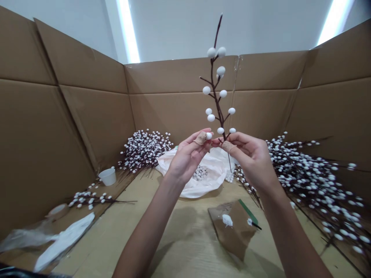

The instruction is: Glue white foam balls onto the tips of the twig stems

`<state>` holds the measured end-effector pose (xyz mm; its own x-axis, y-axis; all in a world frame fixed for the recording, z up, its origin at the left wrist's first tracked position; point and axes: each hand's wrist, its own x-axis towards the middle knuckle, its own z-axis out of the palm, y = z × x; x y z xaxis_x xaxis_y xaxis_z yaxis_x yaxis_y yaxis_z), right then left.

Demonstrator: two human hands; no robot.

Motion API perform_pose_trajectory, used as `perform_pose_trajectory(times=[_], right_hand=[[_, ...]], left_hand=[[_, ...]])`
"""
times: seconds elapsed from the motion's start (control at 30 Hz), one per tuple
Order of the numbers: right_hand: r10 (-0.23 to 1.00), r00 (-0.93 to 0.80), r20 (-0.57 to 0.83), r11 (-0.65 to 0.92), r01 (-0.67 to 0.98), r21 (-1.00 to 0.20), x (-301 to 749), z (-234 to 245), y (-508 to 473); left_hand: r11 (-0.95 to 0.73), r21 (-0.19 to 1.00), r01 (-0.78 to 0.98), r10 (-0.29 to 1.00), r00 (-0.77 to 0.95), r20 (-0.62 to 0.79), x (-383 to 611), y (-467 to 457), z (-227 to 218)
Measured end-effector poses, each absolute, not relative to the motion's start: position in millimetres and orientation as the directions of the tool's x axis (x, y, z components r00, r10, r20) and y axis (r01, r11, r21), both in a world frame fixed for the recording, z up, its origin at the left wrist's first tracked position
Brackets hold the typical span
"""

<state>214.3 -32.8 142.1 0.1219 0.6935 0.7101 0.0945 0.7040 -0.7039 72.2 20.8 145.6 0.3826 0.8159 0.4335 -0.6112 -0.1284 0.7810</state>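
Observation:
A dark brown artificial branch [215,83] with several white foam berries stands upright in front of me. My right hand [246,152] pinches its lower stem, a bandage on one fingertip. My left hand [189,152], also bandaged on a fingertip, pinches a single white berry [209,135] against a low twig of the branch. Below my hands a white plastic bag [203,173] lies open with loose white berries inside.
Cardboard walls surround a cardboard floor. Heaps of berry branches lie at the back left [143,148] and along the right [315,181]. A white cup [108,176], a small branch bundle [89,199], a tape roll [58,210], a cardboard scrap with white glue [232,224] and a green stick [247,211] lie around.

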Motion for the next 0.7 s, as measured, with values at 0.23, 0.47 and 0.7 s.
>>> perform_pose_trajectory(times=[0.23,0.47,0.7], right_hand=[[0.679,0.151,0.719,0.704,0.144,-0.695,212.1,142.3,-35.3],[0.663,0.15,0.734,0.702,0.217,-0.678,213.5,141.7,-36.7],[0.647,0.143,0.749,0.709,0.248,-0.66,214.3,142.2,-36.0]], left_hand=[[-0.162,0.74,-0.652,0.786,0.369,0.497,75.8,14.6,145.9],[-0.223,0.745,-0.629,0.734,0.395,0.553,76.2,16.3,144.1],[-0.243,0.746,-0.62,0.741,0.378,0.556,78.2,15.5,144.8]])
